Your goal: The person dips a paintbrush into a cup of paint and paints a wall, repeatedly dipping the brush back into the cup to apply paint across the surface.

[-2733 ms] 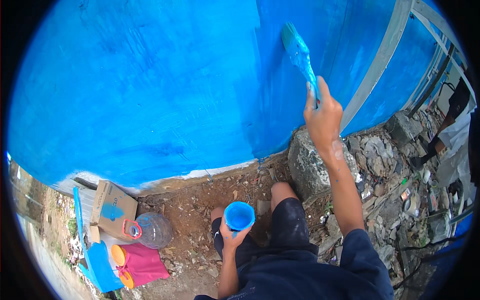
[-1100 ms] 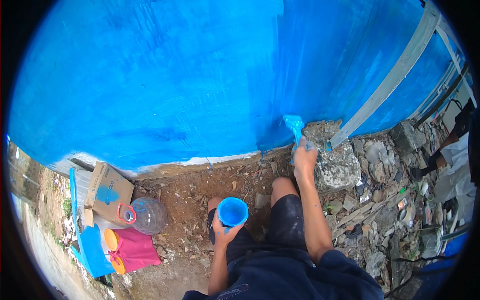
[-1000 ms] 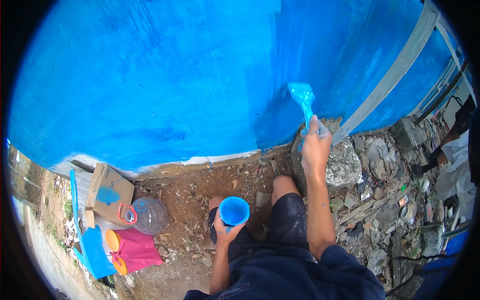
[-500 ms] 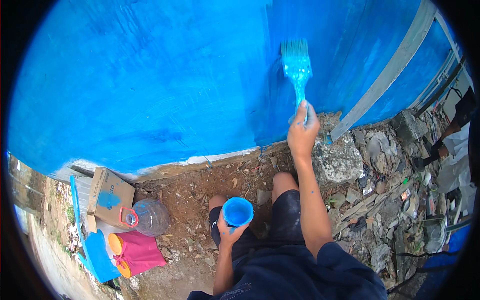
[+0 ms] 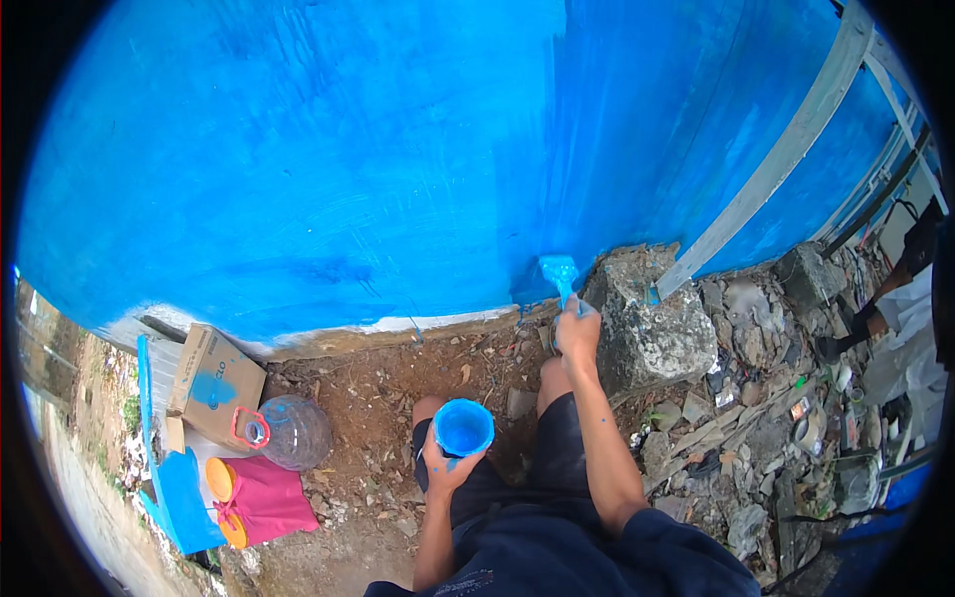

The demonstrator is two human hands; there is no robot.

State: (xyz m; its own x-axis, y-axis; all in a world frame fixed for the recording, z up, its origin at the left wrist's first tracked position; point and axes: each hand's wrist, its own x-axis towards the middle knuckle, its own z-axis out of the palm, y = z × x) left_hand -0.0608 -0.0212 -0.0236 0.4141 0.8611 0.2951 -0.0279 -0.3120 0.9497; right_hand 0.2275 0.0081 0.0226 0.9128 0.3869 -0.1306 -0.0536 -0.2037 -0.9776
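Note:
My right hand [image 5: 578,333] is closed round the handle of a paint-smeared paintbrush [image 5: 560,272]. Its bristles are against the lower part of the blue wall [image 5: 418,159], just left of a rough stone block [image 5: 657,323]. Darker blue paint covers the wall above and right of the brush. In front of my body, my left hand [image 5: 445,470] grips a cup of blue paint [image 5: 464,428], its mouth facing up and its rim coated blue.
To the left lie a cardboard box [image 5: 221,383] with a blue stain, a clear plastic jug [image 5: 295,431] and a pink bag [image 5: 269,497] beside orange lids. A grey post [image 5: 771,164] leans at the right over rubble [image 5: 741,438]. Another person's leg [image 5: 875,313] shows at the far right.
My right hand has brought the paintbrush down the wall, from high up to near its base. The left hand still holds the paint cup in nearly the same place.

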